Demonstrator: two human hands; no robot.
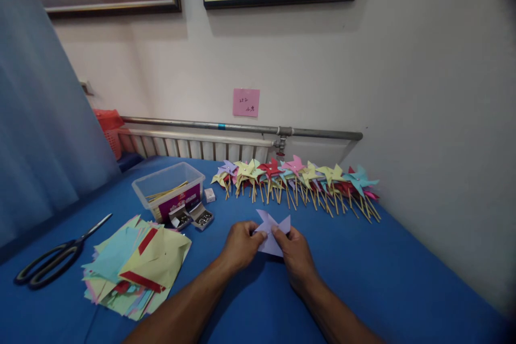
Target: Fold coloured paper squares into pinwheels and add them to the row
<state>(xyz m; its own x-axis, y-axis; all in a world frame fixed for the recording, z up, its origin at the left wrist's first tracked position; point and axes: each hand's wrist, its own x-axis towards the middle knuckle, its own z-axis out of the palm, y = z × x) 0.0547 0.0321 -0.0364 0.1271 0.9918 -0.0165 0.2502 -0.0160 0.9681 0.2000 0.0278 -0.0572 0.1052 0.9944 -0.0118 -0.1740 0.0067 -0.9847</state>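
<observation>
A purple paper pinwheel [271, 244] is held between both hands above the blue-covered table [342, 258], its blades folded toward the middle. My left hand [242, 244] pinches its left side, the thumb lying near the centre. From the right, my right hand [296, 252] grips it with the thumb pressed close to the centre. The fingers behind the paper are mostly hidden. No stick shows on this pinwheel. Beyond the hands lies a long row of finished pinwheels [310, 172] in several colours, on thin wooden sticks.
Left of the hands lie a pile of coloured paper sheets [137, 263] and black-handled scissors [60, 258]. Behind them stand a clear plastic tub [169, 183] with sticks, small open boxes of metal pins [201, 216] and a small white box [209, 195]. A radiator [193, 145] lines the wall.
</observation>
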